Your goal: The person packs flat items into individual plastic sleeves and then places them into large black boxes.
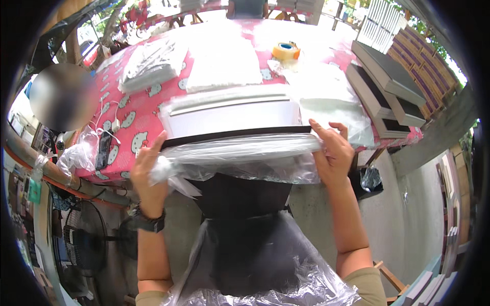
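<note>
At the table's near edge, both hands grip the ends of a flat box-like piece [229,116] with a white face and a black front edge. Clear plastic film [240,158] lies bunched along that edge and hangs down in front. My left hand [148,171], with a dark band at the wrist, pinches the left corner and the film there. At the opposite corner my right hand [333,153] has its fingers on top and its thumb below. Below them, a black chair [250,196] stands before me, and more clear plastic [326,283] spreads over my lap.
On the pink patterned table [125,125] lie a stack of plastic sleeves [153,64], white sheets [224,66] and a tape roll [286,50]. Grey-topped boxes [388,71] are stacked at the right. A black device [104,149] with white cables lies left, above a fan [84,237].
</note>
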Demonstrator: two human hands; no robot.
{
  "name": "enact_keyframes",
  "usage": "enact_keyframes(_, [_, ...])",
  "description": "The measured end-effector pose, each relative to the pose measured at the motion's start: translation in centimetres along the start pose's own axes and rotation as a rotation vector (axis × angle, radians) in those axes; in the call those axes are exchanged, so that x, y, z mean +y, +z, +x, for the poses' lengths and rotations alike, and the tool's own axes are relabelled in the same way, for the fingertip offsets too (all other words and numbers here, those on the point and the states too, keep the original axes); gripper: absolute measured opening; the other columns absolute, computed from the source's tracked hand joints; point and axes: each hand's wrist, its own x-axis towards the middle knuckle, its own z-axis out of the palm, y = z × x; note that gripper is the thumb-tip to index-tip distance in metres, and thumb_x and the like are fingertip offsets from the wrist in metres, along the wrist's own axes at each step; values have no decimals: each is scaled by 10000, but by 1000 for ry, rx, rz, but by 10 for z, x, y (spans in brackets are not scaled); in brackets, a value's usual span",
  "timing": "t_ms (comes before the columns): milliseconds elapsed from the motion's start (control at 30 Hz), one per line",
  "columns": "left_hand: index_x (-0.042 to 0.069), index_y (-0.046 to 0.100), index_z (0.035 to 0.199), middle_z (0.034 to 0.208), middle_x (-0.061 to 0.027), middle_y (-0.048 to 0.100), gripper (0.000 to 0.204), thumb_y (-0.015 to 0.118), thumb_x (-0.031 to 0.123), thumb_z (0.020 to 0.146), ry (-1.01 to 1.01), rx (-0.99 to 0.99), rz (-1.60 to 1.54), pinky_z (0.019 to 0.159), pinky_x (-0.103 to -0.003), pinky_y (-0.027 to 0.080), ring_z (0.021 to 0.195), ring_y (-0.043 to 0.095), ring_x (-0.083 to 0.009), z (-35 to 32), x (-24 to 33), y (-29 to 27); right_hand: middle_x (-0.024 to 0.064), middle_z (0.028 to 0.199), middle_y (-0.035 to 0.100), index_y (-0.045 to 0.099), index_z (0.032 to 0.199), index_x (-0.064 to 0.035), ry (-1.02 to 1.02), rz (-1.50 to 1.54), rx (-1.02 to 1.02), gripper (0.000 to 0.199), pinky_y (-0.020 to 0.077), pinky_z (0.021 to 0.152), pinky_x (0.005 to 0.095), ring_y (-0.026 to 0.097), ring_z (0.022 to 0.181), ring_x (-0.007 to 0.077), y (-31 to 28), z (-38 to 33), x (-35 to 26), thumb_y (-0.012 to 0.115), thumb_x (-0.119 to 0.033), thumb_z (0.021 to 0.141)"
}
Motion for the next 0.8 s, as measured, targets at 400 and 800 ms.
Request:
enact_keyframes(400, [9, 563, 872, 666, -21, 517, 212, 602, 68, 672, -1077, -539, -887, 557, -217, 393, 612, 521, -111, -49, -5, -64, 78, 845, 604, 555, 969, 32, 1198, 1181, -591, 273, 470, 667, 224, 578, 741, 106, -24, -39, -10, 631, -97, 740])
enact_keyframes(800, [-23, 493, 1034, 875, -150, 590, 485, 678, 254, 681, -1016, -546, -376, 748, -321, 447, 844, 568, -254, -248, -73, 51, 9, 669, 511, 518, 949, -29, 1115, 638, -319, 153, 342, 506, 198, 420, 557, 32, 68, -266, 17, 492, -152, 862])
